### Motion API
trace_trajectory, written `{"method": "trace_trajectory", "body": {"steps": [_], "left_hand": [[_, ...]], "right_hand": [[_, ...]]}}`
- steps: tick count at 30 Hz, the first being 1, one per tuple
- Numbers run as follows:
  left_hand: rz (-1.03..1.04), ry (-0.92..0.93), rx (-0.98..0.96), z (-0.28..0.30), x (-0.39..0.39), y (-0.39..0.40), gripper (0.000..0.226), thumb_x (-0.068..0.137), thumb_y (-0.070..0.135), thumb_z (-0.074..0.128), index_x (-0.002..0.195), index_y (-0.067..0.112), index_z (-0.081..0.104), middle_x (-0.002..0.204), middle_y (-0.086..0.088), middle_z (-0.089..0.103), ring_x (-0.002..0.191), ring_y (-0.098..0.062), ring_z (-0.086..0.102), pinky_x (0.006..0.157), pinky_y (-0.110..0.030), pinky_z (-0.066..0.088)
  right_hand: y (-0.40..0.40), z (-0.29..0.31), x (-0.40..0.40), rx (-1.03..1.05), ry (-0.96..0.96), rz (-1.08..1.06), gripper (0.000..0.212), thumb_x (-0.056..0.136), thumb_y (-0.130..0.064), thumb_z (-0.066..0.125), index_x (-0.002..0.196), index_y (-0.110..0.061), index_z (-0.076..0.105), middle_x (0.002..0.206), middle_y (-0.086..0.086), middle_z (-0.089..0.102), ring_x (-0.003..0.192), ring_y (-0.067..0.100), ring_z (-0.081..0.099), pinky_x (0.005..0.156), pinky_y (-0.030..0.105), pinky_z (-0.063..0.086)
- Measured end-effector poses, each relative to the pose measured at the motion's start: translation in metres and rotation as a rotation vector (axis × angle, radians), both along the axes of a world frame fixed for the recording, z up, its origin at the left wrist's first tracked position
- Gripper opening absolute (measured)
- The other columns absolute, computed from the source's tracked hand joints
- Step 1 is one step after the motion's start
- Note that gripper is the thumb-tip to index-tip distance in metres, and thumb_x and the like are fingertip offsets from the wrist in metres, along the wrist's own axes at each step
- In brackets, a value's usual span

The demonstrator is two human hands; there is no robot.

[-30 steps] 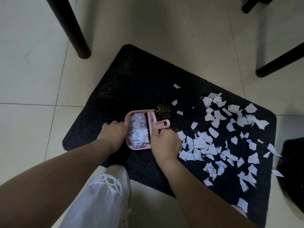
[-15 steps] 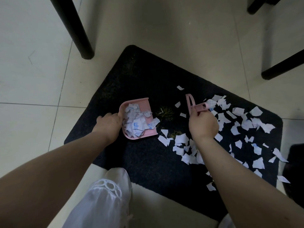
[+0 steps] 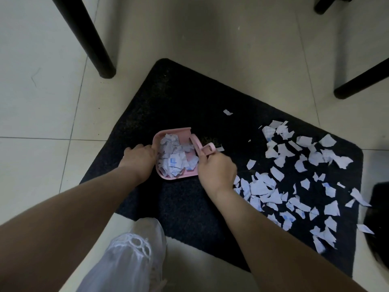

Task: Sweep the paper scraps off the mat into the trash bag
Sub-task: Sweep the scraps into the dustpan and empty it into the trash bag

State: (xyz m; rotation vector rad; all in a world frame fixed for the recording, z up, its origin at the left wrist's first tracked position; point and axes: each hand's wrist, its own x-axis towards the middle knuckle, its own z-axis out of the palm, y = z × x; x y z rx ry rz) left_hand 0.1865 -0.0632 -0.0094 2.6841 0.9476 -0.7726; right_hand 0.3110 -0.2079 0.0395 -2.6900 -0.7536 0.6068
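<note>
A pink dustpan (image 3: 174, 132) rests on the black mat (image 3: 189, 98), heaped with white paper scraps. My left hand (image 3: 140, 158) grips its left side. My right hand (image 3: 216, 168) holds a small pink brush (image 3: 203, 147) whose head lies across the dustpan's open right edge. Several loose paper scraps (image 3: 299, 175) cover the right half of the mat. The black trash bag (image 3: 379, 211) shows at the right edge of the view.
Black furniture legs stand on the tiled floor at upper left (image 3: 90, 39) and upper right (image 3: 362, 81). My white shoe (image 3: 134, 256) is on the floor just in front of the mat. One scrap (image 3: 365, 228) lies off the mat beside the bag.
My right hand swung the brush out to the right over the scraps, then back left to the dustpan's mouth, pushing more scraps in. The left hand kept holding the dustpan.
</note>
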Motion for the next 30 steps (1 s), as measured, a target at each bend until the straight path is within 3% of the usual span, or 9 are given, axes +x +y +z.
{"method": "trace_trajectory", "body": {"steps": [3,7,16,20,23,27,30], "left_hand": [[0.011,-0.006,-0.011,-0.001,-0.001,-0.001,0.089,0.088,0.010,0.049,0.151,0.015,-0.014,0.126,-0.007,0.052,0.112,-0.029,0.048,0.093,-0.047,0.039],[0.039,-0.056,-0.025,-0.003,-0.006,-0.001,0.090,0.087,0.009,0.048,0.151,0.018,-0.015,0.126,-0.005,0.052,0.109,-0.028,0.048,0.090,-0.045,0.040],[-0.016,-0.089,0.045,0.001,-0.044,0.014,0.086,0.091,0.017,0.047,0.151,0.020,-0.016,0.122,-0.001,0.055,0.105,-0.024,0.051,0.082,-0.039,0.041],[-0.061,-0.022,0.055,-0.001,-0.054,0.008,0.087,0.091,0.016,0.045,0.150,0.016,-0.018,0.126,-0.001,0.053,0.109,-0.024,0.050,0.084,-0.040,0.041],[-0.089,0.018,0.070,-0.003,-0.051,0.002,0.083,0.092,0.014,0.043,0.151,0.012,-0.016,0.128,-0.002,0.051,0.113,-0.025,0.048,0.087,-0.041,0.041],[-0.115,0.038,0.083,-0.002,-0.049,0.001,0.080,0.093,0.013,0.041,0.151,0.010,-0.014,0.127,-0.003,0.051,0.115,-0.025,0.047,0.091,-0.042,0.041],[-0.115,0.032,0.098,-0.004,-0.050,0.002,0.080,0.093,0.013,0.042,0.151,0.010,-0.012,0.127,-0.002,0.052,0.115,-0.024,0.047,0.090,-0.042,0.042]], "right_hand": [[-0.003,0.003,0.001,0.021,0.029,-0.017,0.049,0.098,-0.036,0.043,0.053,-0.016,0.038,0.053,-0.003,0.042,0.051,0.016,0.040,0.058,0.027,0.029],[-0.006,0.013,0.016,0.129,0.051,-0.150,0.052,0.095,-0.036,0.048,0.047,-0.017,0.039,0.048,-0.003,0.043,0.047,0.016,0.042,0.051,0.027,0.029],[-0.029,0.011,0.032,0.044,-0.097,-0.283,0.051,0.099,-0.036,0.040,0.053,-0.014,0.042,0.049,-0.003,0.044,0.044,0.013,0.041,0.045,0.023,0.022],[-0.035,0.001,0.012,-0.025,-0.125,-0.290,0.045,0.100,-0.038,0.036,0.075,-0.010,0.061,0.059,-0.002,0.052,0.057,0.020,0.052,0.050,0.024,0.031],[-0.030,-0.004,-0.014,-0.062,-0.107,-0.267,0.046,0.101,-0.039,0.034,0.082,-0.010,0.065,0.062,-0.001,0.054,0.061,0.021,0.056,0.054,0.026,0.037],[-0.015,-0.005,-0.046,-0.020,0.014,-0.230,0.044,0.099,-0.038,0.038,0.077,-0.010,0.063,0.059,-0.004,0.047,0.060,0.019,0.051,0.053,0.026,0.032],[-0.007,-0.004,-0.054,0.032,0.101,-0.191,0.046,0.097,-0.036,0.044,0.058,-0.011,0.052,0.058,0.000,0.048,0.061,0.022,0.050,0.059,0.026,0.034]]}}
